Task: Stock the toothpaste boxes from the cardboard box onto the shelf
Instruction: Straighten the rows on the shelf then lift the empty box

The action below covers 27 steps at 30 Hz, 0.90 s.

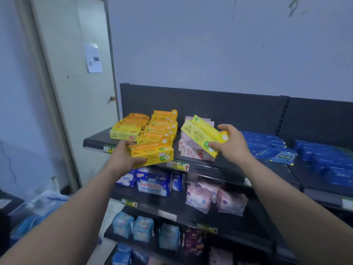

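While gripping both boxes, levels left box point(152, 154) in left hand point(122, 156) along shelf point(99, 139) lip, just before stocked rows point(160, 129); slants right box point(200, 133) in right hand point(232, 143) away.

1. "pipidog", upside down, on the yellow toothpaste box point(202, 135) gripped in the right hand point(232, 144); the Chinese characters beside it are too blurred to read.
2. "300" on a blue-and-white pack point(153, 185) just below the left hand point(124, 155).
3. A red up-arrow on a shelf-edge label point(179, 166), below and between the hands.
4. Print on the orange toothpaste box point(152, 153) held in the left hand: unreadable.
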Motion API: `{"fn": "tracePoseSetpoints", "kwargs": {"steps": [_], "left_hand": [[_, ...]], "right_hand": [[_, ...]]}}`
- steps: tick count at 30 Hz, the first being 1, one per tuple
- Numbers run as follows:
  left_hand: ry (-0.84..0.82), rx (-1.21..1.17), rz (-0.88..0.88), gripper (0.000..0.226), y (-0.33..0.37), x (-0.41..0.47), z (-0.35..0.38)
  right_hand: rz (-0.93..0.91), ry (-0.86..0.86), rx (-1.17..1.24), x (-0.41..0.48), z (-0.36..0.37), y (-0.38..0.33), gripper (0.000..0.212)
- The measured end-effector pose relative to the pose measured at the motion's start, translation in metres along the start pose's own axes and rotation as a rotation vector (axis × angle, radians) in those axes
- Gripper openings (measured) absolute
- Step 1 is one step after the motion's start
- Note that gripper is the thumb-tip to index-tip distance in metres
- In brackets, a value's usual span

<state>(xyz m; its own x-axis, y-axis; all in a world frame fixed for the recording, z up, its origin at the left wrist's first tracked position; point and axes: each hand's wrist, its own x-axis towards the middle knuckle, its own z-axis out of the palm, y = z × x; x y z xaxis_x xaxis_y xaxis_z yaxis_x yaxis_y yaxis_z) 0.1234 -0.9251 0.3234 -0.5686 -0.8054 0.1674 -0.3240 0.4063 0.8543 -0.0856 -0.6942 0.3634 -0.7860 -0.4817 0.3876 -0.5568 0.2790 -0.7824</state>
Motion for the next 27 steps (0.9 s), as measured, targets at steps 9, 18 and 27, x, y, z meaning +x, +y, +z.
{"fn": "tracePoseSetpoints", "kwargs": {"steps": [9, 18, 27], "left_hand": [[-0.087, -0.004, -0.014, 0.060, -0.009, 0.093, 0.009], [-0.221, -0.049, -0.053, 0.056, -0.031, 0.153, 0.017], [-0.291, 0.158, 0.091, 0.061, -0.048, 0.192, 0.013]], "right_hand": [[-0.069, -0.084, 0.030, 0.092, 0.043, 0.001, 0.064], [-0.074, -0.142, 0.032, 0.148, 0.090, 0.009, 0.063], [-0.022, -0.060, 0.004, 0.182, 0.124, 0.003, 0.065]]}}
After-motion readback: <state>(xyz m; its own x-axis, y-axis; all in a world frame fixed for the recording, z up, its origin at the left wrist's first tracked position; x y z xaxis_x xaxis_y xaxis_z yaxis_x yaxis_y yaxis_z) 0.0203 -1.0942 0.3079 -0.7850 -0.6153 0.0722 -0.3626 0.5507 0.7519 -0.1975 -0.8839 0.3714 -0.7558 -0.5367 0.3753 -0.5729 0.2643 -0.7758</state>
